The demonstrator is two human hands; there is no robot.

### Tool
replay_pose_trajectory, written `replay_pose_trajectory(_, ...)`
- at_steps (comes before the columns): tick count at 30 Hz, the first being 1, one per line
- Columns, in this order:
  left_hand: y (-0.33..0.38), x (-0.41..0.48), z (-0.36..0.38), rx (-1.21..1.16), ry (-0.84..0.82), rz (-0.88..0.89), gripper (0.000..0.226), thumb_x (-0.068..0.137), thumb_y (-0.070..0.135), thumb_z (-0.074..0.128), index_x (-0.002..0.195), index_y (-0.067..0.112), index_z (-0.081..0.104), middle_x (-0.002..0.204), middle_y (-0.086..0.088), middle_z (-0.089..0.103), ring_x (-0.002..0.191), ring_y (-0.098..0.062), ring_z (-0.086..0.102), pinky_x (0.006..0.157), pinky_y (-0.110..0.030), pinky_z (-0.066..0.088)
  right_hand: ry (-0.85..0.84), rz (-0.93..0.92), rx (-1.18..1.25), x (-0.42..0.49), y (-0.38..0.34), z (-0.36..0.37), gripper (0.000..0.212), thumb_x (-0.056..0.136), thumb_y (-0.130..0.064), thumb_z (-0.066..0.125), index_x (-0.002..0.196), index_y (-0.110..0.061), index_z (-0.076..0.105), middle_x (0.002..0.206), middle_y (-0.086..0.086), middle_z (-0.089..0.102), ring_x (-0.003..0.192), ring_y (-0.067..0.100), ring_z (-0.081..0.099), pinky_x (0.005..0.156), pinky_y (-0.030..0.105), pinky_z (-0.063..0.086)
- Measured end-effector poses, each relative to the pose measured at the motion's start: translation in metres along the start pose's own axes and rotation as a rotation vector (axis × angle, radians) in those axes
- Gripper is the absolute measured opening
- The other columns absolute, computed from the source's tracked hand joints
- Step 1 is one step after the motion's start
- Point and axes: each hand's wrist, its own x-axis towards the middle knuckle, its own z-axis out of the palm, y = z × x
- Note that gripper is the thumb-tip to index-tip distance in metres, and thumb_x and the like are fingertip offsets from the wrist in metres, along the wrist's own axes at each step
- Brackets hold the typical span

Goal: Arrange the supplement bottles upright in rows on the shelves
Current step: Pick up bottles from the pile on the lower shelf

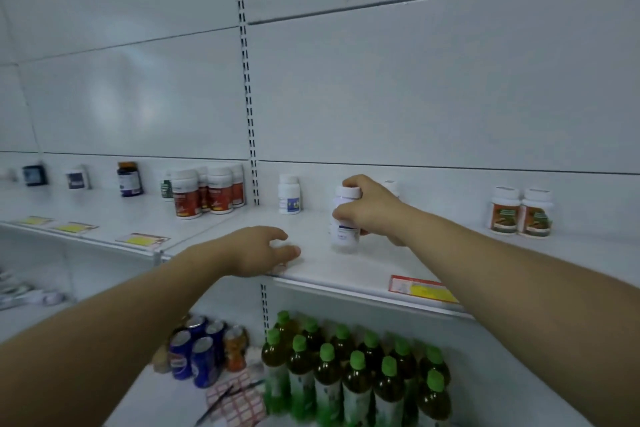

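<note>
Your right hand point(372, 210) clamps its fingers round the white plastic supplement bottle point(341, 230), long axis vertical, cap up; left of it, your left hand point(256, 251) rests, fingers loosely apart.

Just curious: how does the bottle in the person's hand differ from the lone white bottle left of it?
The right hand grips the held bottle; the lone bottle stands untouched. The held bottle is nearer the front of the shelf; the lone bottle is by the back wall. Both are white, white-capped and upright.
</note>
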Motion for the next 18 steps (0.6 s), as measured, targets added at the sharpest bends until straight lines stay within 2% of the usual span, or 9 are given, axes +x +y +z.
replay_pose_trajectory(5, -0.058, 0.025, -0.018, -0.034, -0.038, 0.028, 0.065, 0.087, 0.066, 0.040, 0.139, 0.028, 0.041, 0.147, -0.001, 0.039, 0.130, -0.020, 0.039, 0.103, -0.033, 0.028, 0.052, -0.022, -0.166, 0.014, -0.007, 0.050, 0.064, 0.079, -0.023, 0.067, 0.135, -0.028, 0.037, 0.118, -0.002, 0.046, 0.101, 0.020, 0.051, 0.079, 0.026, 0.040)
replay_pose_trajectory(7, -0.073, 0.039, -0.022, -0.003, -0.065, 0.054, 0.064, 0.089, 0.064, 0.037, 0.140, 0.025, 0.040, 0.148, 0.000, 0.037, 0.132, -0.019, 0.036, 0.107, -0.034, 0.026, 0.086, -0.023, -0.226, 0.021, -0.008, 0.059, 0.065, 0.081, -0.024, 0.066, 0.138, -0.027, 0.034, 0.117, 0.000, 0.045, 0.100, 0.022, 0.051, 0.080, 0.027, 0.039)
replay_pose_trajectory(11, -0.094, 0.064, -0.022, 0.053, -0.092, 0.092, 0.061, 0.093, 0.060, 0.030, 0.144, 0.028, 0.033, 0.153, 0.004, 0.028, 0.139, -0.018, 0.026, 0.114, -0.040, 0.017, 0.134, -0.018, -0.325, 0.043, -0.006, 0.071, 0.060, 0.083, -0.023, 0.065, 0.134, -0.025, 0.034, 0.112, 0.003, 0.047, 0.091, 0.021, 0.048, 0.074, 0.026, 0.035)
replay_pose_trajectory(15, -0.101, 0.080, -0.014, 0.145, -0.090, 0.082, 0.059, 0.093, 0.061, 0.026, 0.147, 0.038, 0.020, 0.158, 0.008, 0.010, 0.145, -0.019, 0.007, 0.113, -0.055, 0.002, 0.101, 0.020, -0.399, 0.076, 0.001, 0.079, 0.072, 0.082, -0.016, 0.064, 0.143, -0.026, 0.027, 0.128, 0.007, 0.039, 0.105, 0.025, 0.048, 0.082, 0.026, 0.034)
replay_pose_trajectory(18, -0.104, 0.085, -0.010, 0.155, -0.085, 0.098, 0.058, 0.094, 0.060, 0.026, 0.147, 0.039, 0.017, 0.158, 0.008, 0.006, 0.145, -0.018, 0.004, 0.113, -0.056, 0.002, 0.115, -0.005, -0.468, 0.100, 0.008, 0.085, 0.069, 0.082, -0.011, 0.059, 0.142, -0.025, 0.028, 0.130, 0.011, 0.042, 0.110, 0.029, 0.049, 0.082, 0.026, 0.035)
